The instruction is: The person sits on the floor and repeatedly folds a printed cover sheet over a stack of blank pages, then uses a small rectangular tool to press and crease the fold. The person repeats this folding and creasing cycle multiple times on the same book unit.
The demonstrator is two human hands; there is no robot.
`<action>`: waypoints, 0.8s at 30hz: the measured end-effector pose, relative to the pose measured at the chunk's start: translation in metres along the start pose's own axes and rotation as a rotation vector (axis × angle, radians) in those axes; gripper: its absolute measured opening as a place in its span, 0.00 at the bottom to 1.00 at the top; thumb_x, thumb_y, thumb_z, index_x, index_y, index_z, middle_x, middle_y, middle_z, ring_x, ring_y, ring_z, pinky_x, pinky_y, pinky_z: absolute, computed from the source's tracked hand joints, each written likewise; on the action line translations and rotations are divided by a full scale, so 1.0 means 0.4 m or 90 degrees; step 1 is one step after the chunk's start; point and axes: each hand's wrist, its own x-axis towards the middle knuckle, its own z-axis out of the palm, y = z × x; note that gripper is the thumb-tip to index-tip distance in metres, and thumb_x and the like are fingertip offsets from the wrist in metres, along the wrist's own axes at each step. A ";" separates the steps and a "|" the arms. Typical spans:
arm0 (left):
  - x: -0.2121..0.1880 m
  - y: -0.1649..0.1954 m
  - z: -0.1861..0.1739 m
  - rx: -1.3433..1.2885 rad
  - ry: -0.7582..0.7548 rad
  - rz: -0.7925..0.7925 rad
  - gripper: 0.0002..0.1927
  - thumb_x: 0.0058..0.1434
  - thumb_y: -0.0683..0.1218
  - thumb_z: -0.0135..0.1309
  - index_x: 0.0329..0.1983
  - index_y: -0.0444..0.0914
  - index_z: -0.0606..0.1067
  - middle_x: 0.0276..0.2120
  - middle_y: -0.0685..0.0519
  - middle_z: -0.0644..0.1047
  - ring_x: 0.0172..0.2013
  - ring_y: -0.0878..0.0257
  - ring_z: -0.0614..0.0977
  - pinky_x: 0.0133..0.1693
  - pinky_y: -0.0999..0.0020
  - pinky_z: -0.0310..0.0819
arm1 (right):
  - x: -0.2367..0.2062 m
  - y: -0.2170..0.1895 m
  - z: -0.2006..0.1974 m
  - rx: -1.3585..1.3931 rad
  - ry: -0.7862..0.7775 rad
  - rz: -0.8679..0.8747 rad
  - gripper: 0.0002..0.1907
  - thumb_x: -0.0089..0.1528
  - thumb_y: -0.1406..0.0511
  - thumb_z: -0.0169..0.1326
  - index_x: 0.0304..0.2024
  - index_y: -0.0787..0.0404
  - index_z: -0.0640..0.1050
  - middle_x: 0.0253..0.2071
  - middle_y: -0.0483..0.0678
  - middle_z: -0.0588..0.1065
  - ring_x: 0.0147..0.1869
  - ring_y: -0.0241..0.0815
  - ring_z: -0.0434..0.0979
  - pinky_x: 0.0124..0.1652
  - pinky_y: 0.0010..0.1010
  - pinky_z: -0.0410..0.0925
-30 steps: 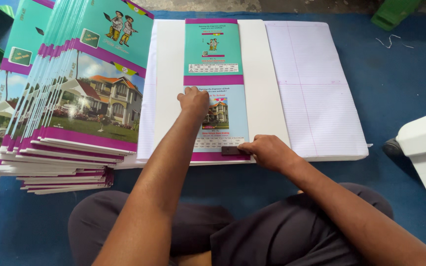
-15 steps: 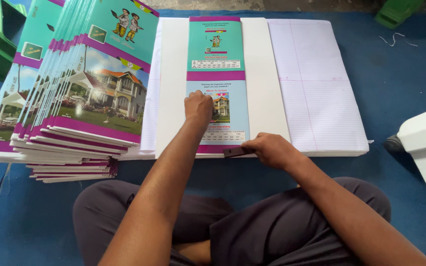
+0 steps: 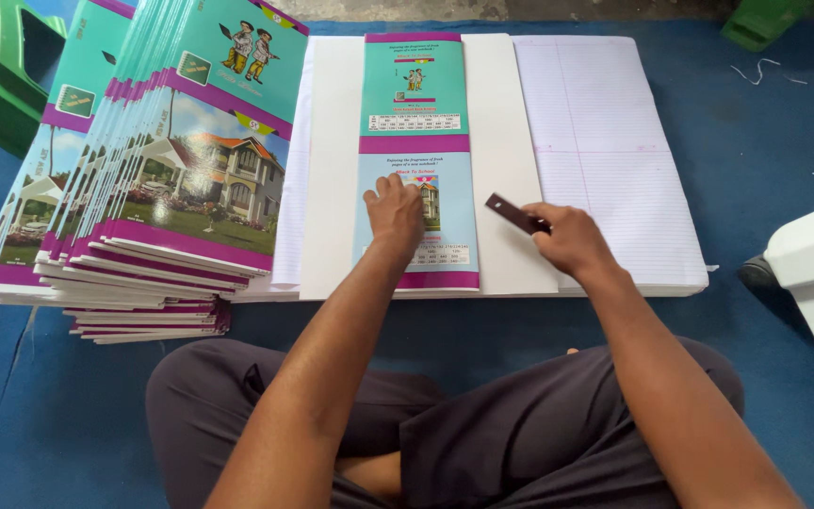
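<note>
Left hand (image 3: 396, 209) lies flat, open, pinning the cover (image 3: 416, 160) on the white sheet (image 3: 511, 188) so it stays put. Right hand (image 3: 569, 240) grips a dark strip (image 3: 514, 214), raised just beside.

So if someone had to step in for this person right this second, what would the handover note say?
Left hand: pressed flat on the teal printed cover, holding it down.
Right hand: grips a small dark flat tool, lifted just above the white sheet, right of the cover.
Things: the cover lies folded on the white sheet, on top of a stack of lined paper. A fanned pile of finished covers sits to the left on the blue floor.
Done: many covers piled up, this one laid flat.
Left: whether its fold is fully pressed cannot be told.
</note>
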 end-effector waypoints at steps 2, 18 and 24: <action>-0.006 0.021 -0.010 -0.021 0.015 0.015 0.10 0.55 0.40 0.59 0.41 0.39 0.81 0.51 0.46 0.74 0.54 0.51 0.73 0.51 0.49 0.68 | 0.008 0.020 -0.011 -0.018 0.042 0.004 0.27 0.55 0.72 0.52 0.57 0.53 0.80 0.46 0.56 0.81 0.49 0.54 0.82 0.52 0.41 0.72; -0.054 0.177 -0.057 -0.128 -0.128 -0.018 0.43 0.50 0.68 0.66 0.59 0.36 0.71 0.59 0.40 0.68 0.64 0.43 0.64 0.57 0.41 0.63 | 0.066 0.196 0.024 -0.157 0.190 0.270 0.19 0.58 0.72 0.59 0.53 0.58 0.81 0.47 0.56 0.81 0.52 0.55 0.80 0.49 0.44 0.73; -0.041 0.181 -0.048 -0.134 -0.141 -0.035 0.34 0.55 0.56 0.61 0.62 0.37 0.69 0.60 0.39 0.66 0.66 0.40 0.62 0.58 0.39 0.61 | 0.077 0.194 0.036 -0.245 0.209 0.248 0.19 0.53 0.72 0.62 0.47 0.57 0.82 0.46 0.55 0.78 0.52 0.58 0.76 0.49 0.48 0.70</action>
